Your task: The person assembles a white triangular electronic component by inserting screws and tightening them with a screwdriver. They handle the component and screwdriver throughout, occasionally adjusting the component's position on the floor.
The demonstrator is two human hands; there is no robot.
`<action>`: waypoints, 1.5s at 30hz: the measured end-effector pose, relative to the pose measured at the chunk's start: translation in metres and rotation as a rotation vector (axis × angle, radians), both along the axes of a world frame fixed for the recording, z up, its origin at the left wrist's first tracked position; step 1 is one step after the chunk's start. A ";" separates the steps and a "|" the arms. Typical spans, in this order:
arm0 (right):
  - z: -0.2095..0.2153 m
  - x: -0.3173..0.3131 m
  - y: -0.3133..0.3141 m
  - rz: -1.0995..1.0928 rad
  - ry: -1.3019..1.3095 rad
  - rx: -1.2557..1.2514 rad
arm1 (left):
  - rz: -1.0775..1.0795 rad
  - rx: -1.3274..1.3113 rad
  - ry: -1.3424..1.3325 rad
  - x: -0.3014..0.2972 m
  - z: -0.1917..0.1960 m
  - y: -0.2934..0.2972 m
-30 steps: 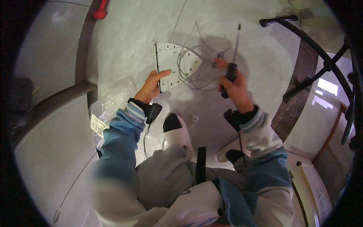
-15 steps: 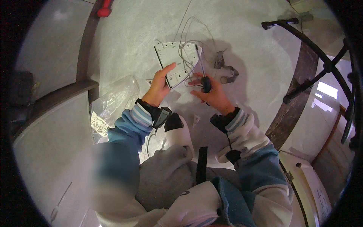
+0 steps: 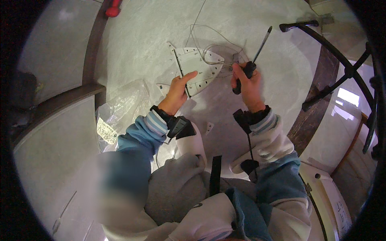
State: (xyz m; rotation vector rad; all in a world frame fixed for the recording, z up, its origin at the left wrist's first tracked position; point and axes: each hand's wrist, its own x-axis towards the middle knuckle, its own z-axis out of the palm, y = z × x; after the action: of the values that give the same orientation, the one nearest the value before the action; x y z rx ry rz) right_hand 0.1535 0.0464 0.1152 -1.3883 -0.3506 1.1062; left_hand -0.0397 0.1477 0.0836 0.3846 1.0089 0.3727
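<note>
My left hand point(image 3: 177, 92) grips the near left edge of a white, pointed plastic panel point(image 3: 207, 74), its thumb lying on the top face. The panel has small holes around its rim and a dark line along its left edge. In my right hand point(image 3: 251, 88) is a screwdriver point(image 3: 249, 70) with a black handle, its shaft pointing up and away to the right. Thumb and fingers of that hand also pinch a thin grey cable point(image 3: 217, 63), which loops over the panel's right end and trails off across the floor. The dark strap pieces behind the right hand are mostly hidden.
A clear plastic bag point(image 3: 128, 105) with a paper label lies left of my left forearm. Black tubular legs point(image 3: 329, 52) stand at the right. A red object point(image 3: 113, 10) is at the far left, a small white piece point(image 3: 209, 127) near my foot, a white case point(image 3: 327, 199) lower right.
My right hand has moved right, away from the panel, swinging the screwdriver tip up and right and drawing the cable along. The panel and my left hand have shifted slightly right.
</note>
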 end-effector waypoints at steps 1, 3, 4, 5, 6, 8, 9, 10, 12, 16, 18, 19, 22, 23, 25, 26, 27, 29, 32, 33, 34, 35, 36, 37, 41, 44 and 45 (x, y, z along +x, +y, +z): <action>0.001 0.001 0.001 -0.002 -0.008 -0.038 | -0.018 0.004 -0.014 -0.001 -0.001 0.000; 0.004 0.007 0.002 0.004 -0.015 -0.058 | -0.045 0.011 -0.057 -0.001 -0.001 0.001; 0.005 0.014 0.002 -0.064 0.006 0.026 | -0.060 0.015 -0.017 -0.001 0.000 0.001; 0.005 0.023 0.003 -0.139 0.040 0.050 | -0.074 0.026 0.006 -0.002 0.002 0.001; 0.004 0.034 0.004 -0.202 0.076 0.099 | -0.089 0.035 0.032 -0.001 0.004 0.001; -0.003 0.060 0.008 -0.346 0.124 0.088 | -0.069 -0.024 -0.022 -0.001 0.010 0.001; -0.010 0.073 0.012 -0.407 0.141 0.120 | -0.059 -0.057 -0.066 -0.001 0.013 0.003; -0.018 0.081 0.014 -0.452 0.140 0.045 | -0.095 -0.052 -0.062 -0.002 0.016 0.004; -0.038 0.092 0.020 -0.545 0.139 -0.091 | -0.162 -0.050 -0.085 -0.004 0.020 0.009; -0.074 0.104 0.030 -0.702 0.103 -0.195 | -0.251 -0.053 -0.023 -0.005 0.022 0.013; -0.086 0.120 0.030 -0.812 0.000 -0.211 | -0.237 -0.058 -0.055 -0.005 0.024 0.012; -0.089 0.132 0.025 -0.841 -0.026 -0.247 | -0.256 -0.026 -0.025 -0.007 0.026 0.010; -0.101 0.178 0.003 -0.842 -0.139 -0.352 | -0.244 0.077 0.020 -0.012 0.031 0.010; -0.102 0.195 -0.010 -0.789 -0.087 -0.365 | -0.217 0.128 0.028 -0.015 0.032 0.012; -0.105 0.223 -0.035 -0.680 0.008 -0.387 | -0.178 0.190 0.050 -0.021 0.032 0.018; -0.106 0.235 -0.047 -0.544 -0.056 -0.432 | -0.167 0.202 0.062 -0.024 0.031 0.022; -0.105 0.247 -0.057 -0.419 -0.238 -0.510 | -0.157 0.214 0.076 -0.026 0.030 0.025; -0.102 0.262 -0.072 -0.276 -0.401 -0.643 | -0.148 0.202 0.064 -0.029 0.027 0.028; -0.089 0.275 -0.082 -0.301 -0.385 -0.747 | -0.158 0.225 -0.011 -0.029 0.024 0.031; -0.083 0.276 -0.082 -0.279 -0.468 -0.808 | -0.152 0.211 -0.010 -0.028 0.024 0.031; -0.076 0.275 -0.081 -0.258 -0.447 -0.775 | -0.151 0.198 -0.022 -0.028 0.024 0.031; -0.068 0.273 -0.079 -0.238 -0.438 -0.725 | -0.143 0.182 -0.046 -0.027 0.024 0.031; -0.059 0.270 -0.076 -0.234 -0.454 -0.666 | -0.140 0.192 -0.030 -0.026 0.023 0.031; -0.050 0.264 -0.072 -0.220 -0.451 -0.630 | -0.129 0.201 -0.025 -0.025 0.023 0.031; -0.002 0.230 -0.048 -0.220 -0.566 -0.449 | -0.110 0.239 -0.020 -0.020 0.019 0.031; 0.032 0.185 -0.037 -0.027 -0.787 -0.446 | -0.096 0.270 0.042 -0.015 0.016 0.030; 0.040 0.168 -0.036 0.063 -0.836 -0.410 | -0.081 0.272 0.062 -0.014 0.015 0.029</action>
State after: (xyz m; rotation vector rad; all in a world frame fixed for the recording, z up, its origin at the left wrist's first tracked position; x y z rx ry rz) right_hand 0.3218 0.0107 0.1555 -2.1948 -0.7959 0.6070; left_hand -0.0532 0.1771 0.0982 0.6841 1.0019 0.4288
